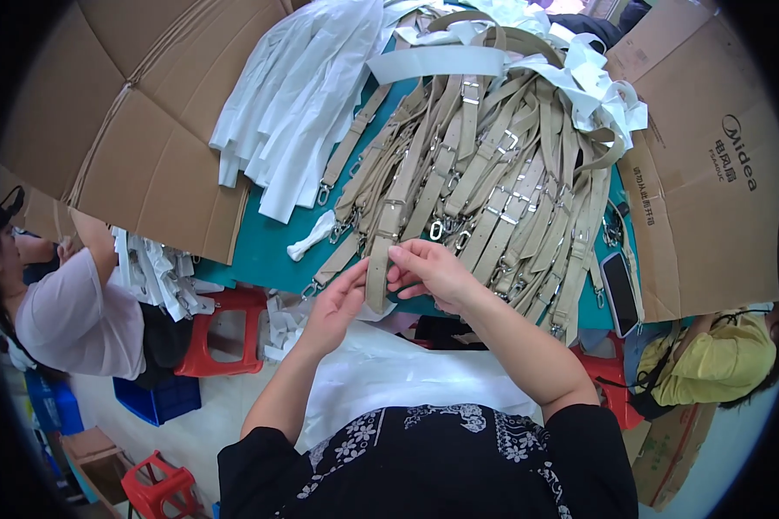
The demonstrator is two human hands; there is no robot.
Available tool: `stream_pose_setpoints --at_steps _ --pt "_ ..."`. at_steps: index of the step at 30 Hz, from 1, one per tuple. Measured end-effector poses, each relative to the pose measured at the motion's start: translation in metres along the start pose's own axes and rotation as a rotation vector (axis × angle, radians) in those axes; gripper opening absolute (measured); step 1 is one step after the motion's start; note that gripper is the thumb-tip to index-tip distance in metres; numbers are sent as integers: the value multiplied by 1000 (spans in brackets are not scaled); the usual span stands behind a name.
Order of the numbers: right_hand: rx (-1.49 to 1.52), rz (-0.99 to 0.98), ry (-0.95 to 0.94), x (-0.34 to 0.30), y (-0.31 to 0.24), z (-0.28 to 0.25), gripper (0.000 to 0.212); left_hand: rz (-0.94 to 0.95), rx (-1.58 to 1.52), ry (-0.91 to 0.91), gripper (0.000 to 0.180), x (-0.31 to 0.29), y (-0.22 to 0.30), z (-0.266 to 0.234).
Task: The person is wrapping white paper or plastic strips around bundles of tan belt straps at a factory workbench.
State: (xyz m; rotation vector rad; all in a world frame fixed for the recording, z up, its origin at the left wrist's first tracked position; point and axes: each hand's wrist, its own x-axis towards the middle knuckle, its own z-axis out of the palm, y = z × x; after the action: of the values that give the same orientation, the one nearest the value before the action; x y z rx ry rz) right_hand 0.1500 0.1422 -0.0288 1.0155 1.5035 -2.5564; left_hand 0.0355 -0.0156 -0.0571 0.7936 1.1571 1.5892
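A beige strap (378, 275) hangs toward me over the table's front edge, its punched end between my hands. My left hand (339, 304) has its fingertips closed against the strap's left edge. From the other side, my right hand (431, 273) pinches the same strap between thumb and fingers. Just beyond lies a big pile of similar beige straps (485, 186) with silver buckles and metal clips, overlapping on the green tabletop (268, 251). A twisted white wrapper (312, 236) rests left of the pile.
White plastic sleeves (307, 95) are heaped at the far left. Tall cardboard sheets (160, 164) and a cardboard box (701, 190) flank the table. A phone (620, 294) lies at the right edge. People sit on both sides, near red stools (225, 333). White sheeting (407, 372) covers my lap.
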Motion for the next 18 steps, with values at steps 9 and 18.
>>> stream_pose_setpoints --at_steps 9,18 --pt "-20 -29 -29 16 28 -1 22 44 46 116 64 -13 -30 -5" --pt "-85 -136 -91 14 31 -4 20 74 238 406 13 -10 -13 1"
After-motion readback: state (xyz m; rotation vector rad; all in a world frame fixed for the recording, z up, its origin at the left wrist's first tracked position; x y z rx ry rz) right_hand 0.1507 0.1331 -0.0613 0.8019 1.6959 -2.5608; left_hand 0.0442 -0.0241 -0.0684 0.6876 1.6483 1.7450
